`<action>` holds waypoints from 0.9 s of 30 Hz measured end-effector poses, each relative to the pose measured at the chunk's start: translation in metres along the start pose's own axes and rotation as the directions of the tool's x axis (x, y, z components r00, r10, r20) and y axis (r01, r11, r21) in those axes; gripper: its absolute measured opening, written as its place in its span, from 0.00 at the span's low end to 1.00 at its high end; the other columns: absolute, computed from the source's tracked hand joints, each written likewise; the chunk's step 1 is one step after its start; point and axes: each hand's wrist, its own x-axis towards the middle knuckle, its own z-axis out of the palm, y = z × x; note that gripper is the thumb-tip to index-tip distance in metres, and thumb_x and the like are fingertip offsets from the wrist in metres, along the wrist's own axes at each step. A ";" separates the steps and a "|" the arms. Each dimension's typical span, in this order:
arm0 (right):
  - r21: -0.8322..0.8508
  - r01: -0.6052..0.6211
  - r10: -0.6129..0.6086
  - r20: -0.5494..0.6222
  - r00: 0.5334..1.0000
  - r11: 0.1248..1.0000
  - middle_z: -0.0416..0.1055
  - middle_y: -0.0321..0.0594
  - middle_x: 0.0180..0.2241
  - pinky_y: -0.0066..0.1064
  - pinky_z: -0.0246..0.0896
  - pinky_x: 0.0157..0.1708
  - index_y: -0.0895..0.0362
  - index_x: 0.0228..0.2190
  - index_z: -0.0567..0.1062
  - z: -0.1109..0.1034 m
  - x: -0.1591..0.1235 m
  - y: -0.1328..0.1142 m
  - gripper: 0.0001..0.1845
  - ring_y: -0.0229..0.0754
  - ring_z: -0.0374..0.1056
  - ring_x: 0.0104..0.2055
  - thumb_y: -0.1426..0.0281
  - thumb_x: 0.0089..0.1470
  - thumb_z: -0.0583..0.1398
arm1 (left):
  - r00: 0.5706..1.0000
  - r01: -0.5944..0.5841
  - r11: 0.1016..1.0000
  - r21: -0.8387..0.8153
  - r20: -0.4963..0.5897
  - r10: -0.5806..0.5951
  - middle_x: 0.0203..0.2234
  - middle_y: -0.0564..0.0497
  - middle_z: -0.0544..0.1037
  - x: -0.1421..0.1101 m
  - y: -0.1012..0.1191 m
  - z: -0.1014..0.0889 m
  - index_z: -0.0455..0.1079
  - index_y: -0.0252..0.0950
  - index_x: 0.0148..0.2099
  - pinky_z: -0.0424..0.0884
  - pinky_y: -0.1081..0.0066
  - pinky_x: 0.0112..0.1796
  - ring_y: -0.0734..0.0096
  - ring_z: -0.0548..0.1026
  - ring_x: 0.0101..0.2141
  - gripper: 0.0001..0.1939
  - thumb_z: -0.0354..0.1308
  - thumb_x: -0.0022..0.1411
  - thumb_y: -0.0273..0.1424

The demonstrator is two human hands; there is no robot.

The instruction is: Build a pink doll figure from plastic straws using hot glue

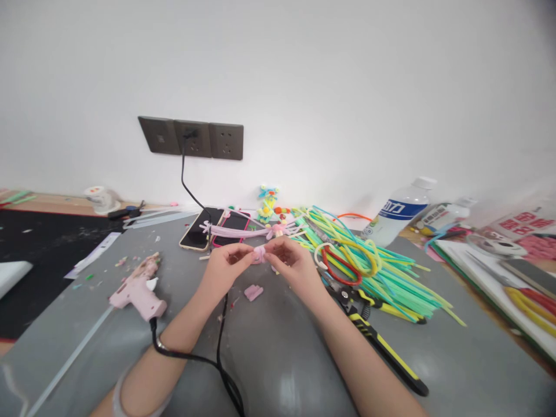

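In the middle of the view, my left hand [226, 267] and my right hand [295, 267] meet over the grey mat. Both pinch a small pale pink piece of pipe cleaner [259, 254] between thumb and fingertips; it looks folded or coiled, and the fingers partly cover it. Just below lies a loose pink piece [253, 292], apart from the hands. Behind them rests a bundle of long pink pipe cleaners [237, 233], across two phones. A pink glue gun [141, 292] lies left of my left forearm, its cord passing by that wrist.
Green and yellow pipe cleaners [391, 284] spread at the right, beside yellow-black pliers [386, 353]. A bottle [402, 211] stands against the wall. One phone [202, 229] lies under the wall socket [191, 138]. Scissors [530, 304] are at far right.
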 end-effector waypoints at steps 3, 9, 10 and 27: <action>0.005 0.005 -0.005 0.004 1.000 1.000 0.72 0.37 0.29 0.29 0.57 0.26 0.55 0.31 0.74 0.000 0.000 0.000 0.04 0.37 0.65 0.27 0.67 0.53 0.63 | 1.000 -0.011 1.000 -0.002 0.000 0.011 0.27 0.49 0.83 0.000 0.000 0.000 0.80 0.34 0.32 0.75 0.73 0.33 0.67 0.80 0.29 0.10 0.66 0.54 0.37; -0.002 0.010 -0.010 0.000 1.000 1.000 0.72 0.37 0.29 0.29 0.57 0.26 0.55 0.31 0.74 0.000 0.000 0.000 0.04 0.38 0.65 0.28 0.67 0.53 0.63 | 1.000 -0.028 0.999 0.020 0.000 0.028 0.25 0.51 0.83 0.000 0.000 0.000 0.79 0.34 0.31 0.73 0.75 0.31 0.70 0.78 0.27 0.08 0.65 0.55 0.35; -0.002 0.012 -0.012 0.001 1.000 1.000 0.72 0.37 0.29 0.28 0.57 0.26 0.55 0.31 0.75 0.000 0.000 0.000 0.04 0.37 0.65 0.27 0.67 0.53 0.63 | 1.000 -0.026 0.999 0.022 0.001 0.026 0.25 0.51 0.82 0.000 0.001 0.000 0.79 0.34 0.31 0.72 0.76 0.31 0.71 0.78 0.27 0.08 0.65 0.55 0.35; -0.017 0.031 -0.031 -0.015 0.999 0.999 0.72 0.36 0.27 0.28 0.56 0.25 0.56 0.30 0.75 0.000 -0.001 -0.002 0.03 0.37 0.65 0.26 0.69 0.53 0.62 | 1.000 -0.004 0.999 0.036 0.008 0.004 0.25 0.50 0.82 0.001 -0.003 -0.003 0.79 0.34 0.29 0.71 0.75 0.31 0.71 0.76 0.27 0.10 0.65 0.54 0.36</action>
